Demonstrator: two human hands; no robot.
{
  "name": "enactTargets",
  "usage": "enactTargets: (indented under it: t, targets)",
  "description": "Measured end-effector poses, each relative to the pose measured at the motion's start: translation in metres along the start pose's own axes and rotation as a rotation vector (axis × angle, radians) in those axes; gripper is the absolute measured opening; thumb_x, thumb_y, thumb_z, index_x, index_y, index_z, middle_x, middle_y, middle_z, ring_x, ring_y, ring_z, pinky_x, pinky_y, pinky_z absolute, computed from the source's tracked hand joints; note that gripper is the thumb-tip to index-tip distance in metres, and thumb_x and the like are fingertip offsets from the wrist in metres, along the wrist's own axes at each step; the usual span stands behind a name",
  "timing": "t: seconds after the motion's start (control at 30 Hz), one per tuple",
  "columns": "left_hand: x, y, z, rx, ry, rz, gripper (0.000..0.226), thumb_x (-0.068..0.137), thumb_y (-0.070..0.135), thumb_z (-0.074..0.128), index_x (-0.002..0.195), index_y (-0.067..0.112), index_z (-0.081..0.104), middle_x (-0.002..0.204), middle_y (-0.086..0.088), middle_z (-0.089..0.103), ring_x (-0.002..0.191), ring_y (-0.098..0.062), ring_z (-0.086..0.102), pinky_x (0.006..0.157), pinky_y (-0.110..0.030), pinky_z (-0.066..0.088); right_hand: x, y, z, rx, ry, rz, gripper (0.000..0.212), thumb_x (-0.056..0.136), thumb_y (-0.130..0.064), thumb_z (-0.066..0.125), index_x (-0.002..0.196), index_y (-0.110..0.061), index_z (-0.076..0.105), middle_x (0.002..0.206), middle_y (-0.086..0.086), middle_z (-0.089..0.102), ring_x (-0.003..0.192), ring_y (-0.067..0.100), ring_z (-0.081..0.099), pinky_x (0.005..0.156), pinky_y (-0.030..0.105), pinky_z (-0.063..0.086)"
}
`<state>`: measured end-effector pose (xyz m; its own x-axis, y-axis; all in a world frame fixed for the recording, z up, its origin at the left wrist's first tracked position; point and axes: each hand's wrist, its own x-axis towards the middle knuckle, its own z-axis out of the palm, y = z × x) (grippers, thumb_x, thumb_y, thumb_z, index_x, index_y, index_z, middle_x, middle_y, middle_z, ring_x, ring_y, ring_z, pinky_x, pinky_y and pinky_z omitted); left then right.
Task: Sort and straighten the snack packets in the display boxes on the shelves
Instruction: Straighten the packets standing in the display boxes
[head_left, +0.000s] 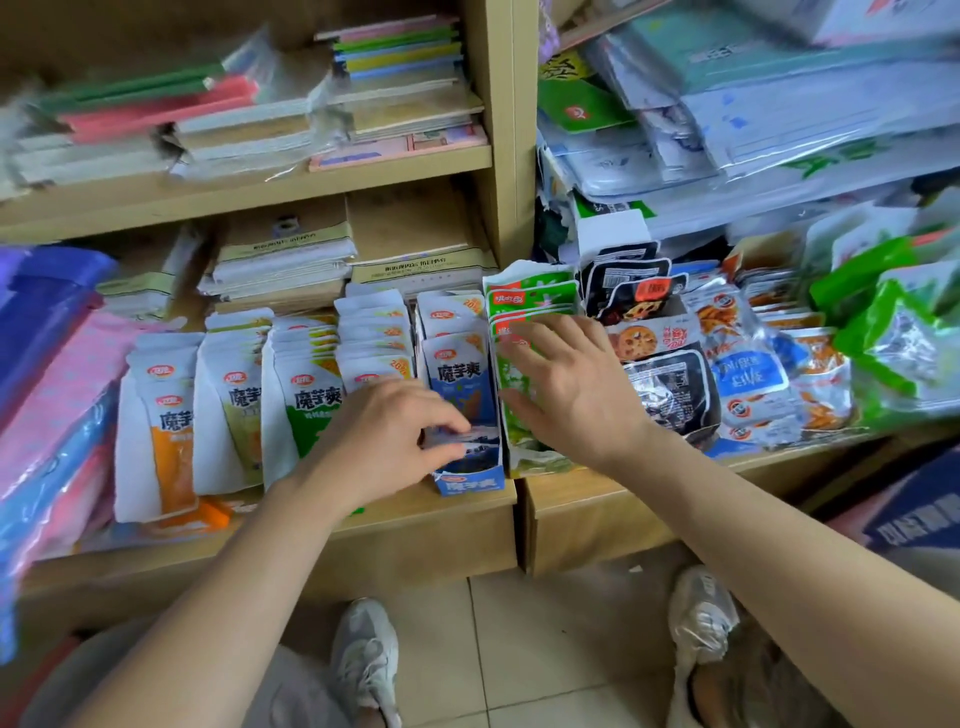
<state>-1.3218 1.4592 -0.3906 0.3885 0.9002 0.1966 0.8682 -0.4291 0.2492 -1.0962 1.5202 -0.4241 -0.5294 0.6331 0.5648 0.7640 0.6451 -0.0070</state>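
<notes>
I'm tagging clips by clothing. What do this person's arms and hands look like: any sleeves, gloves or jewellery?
The left arm and right arm are bare to the frame edge; no sleeves show. The left hand and right hand wear no gloves, and no ring, watch or bracelet is visible.

Soft, even daylight fills the scene, with faint glare on the plastic-wrapped stationery (810, 104) at upper right. Wide-angle distortion bends the shelf edge (249, 197), and the corners smear into blur.
</notes>
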Motion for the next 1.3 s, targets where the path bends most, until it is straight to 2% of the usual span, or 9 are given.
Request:
enactTargets:
  t: [0.13,0.27,0.47,0.57,0.67,0.8,1.07,1.2,1.3]
  targets:
    - [-0.009,-0.002,0.004,0.006,0.045,0.063,0.013,0.077,0.032,0.086,0.09,0.033,0.081,0.076,0.018,0.072,0.07,-0.004,0.064,0.066,-0.029,0.056,-0.002,-0.003,0.006,0.054,-0.082,-0.021,0.059,0.078,-0.04,0.078,0.13,-0.019,0.061,0.126,0.002,0.066,0.121,0.028,0.056,0.093,0.044,0.043]
    - [0.002,-0.003,0.0,0.044,0.229,0.031,0.01,0.076,0.022,0.088,0.08,0.026,0.08,0.07,0.014,0.072,0.064,-0.011,0.066,0.06,-0.029,0.054,0.002,-0.001,0.005,0.134,-0.105,0.049,0.05,0.081,-0.037,0.075,0.127,-0.02,0.065,0.125,-0.002,0.068,0.123,0.024,0.055,0.093,0.041,0.038]
    - [0.034,-0.007,-0.004,0.143,0.28,-0.062,0.011,0.076,0.032,0.086,0.085,0.031,0.08,0.074,0.004,0.069,0.075,-0.025,0.062,0.071,-0.03,0.037,0.011,-0.006,0.004,0.352,-0.156,0.17,0.054,0.079,-0.039,0.076,0.131,-0.028,0.063,0.131,-0.011,0.059,0.117,0.018,0.045,0.088,0.039,0.029]
    - [0.037,-0.015,-0.004,0.12,0.229,-0.023,0.014,0.073,0.048,0.083,0.083,0.038,0.079,0.084,0.006,0.055,0.087,-0.021,0.045,0.078,-0.033,0.035,0.017,-0.013,0.013,0.415,-0.099,0.22,0.034,0.074,-0.043,0.084,0.104,-0.03,0.075,0.112,-0.011,0.058,0.103,0.017,0.043,0.081,0.04,0.033]
    - [0.035,-0.028,-0.01,0.072,0.212,0.026,0.029,0.077,0.067,0.067,0.085,0.042,0.078,0.093,0.015,0.064,0.103,-0.019,0.05,0.089,-0.037,0.028,0.016,-0.017,0.02,0.439,-0.073,0.21,0.018,0.07,-0.037,0.088,0.081,-0.028,0.078,0.099,-0.012,0.054,0.095,0.017,0.044,0.076,0.039,0.03]
    - [0.047,-0.041,-0.019,0.148,0.335,-0.005,0.024,0.089,0.049,0.064,0.097,0.033,0.079,0.093,0.014,0.074,0.106,-0.019,0.054,0.089,-0.038,0.021,0.008,-0.015,0.017,0.501,-0.107,0.208,0.013,0.071,-0.036,0.088,0.076,-0.028,0.079,0.104,-0.009,0.056,0.097,0.018,0.047,0.084,0.046,0.037]
    - [0.067,-0.041,-0.003,0.322,0.203,-0.05,0.023,0.087,0.041,0.072,0.108,0.03,0.075,0.083,0.014,0.071,0.106,-0.018,0.048,0.095,-0.043,0.02,0.002,-0.013,0.012,0.465,-0.155,0.11,0.018,0.078,-0.044,0.08,0.084,-0.027,0.081,0.114,-0.005,0.057,0.104,0.019,0.05,0.083,0.049,0.039]
    - [0.061,-0.039,-0.003,0.266,0.228,-0.042,0.01,0.083,0.041,0.078,0.088,0.033,0.08,0.078,0.016,0.066,0.107,-0.017,0.044,0.096,-0.045,0.02,-0.003,-0.01,0.011,0.443,-0.133,0.043,0.032,0.084,-0.055,0.065,0.087,-0.027,0.081,0.115,-0.005,0.06,0.102,0.017,0.047,0.08,0.042,0.035]
    - [0.057,-0.04,-0.007,0.221,0.368,-0.015,0.009,0.088,0.039,0.073,0.085,0.032,0.077,0.082,0.016,0.07,0.108,-0.019,0.051,0.092,-0.043,0.022,-0.005,-0.01,0.014,0.421,-0.084,0.016,0.022,0.085,-0.044,0.073,0.087,-0.023,0.081,0.104,-0.007,0.065,0.097,0.019,0.05,0.08,0.038,0.033]
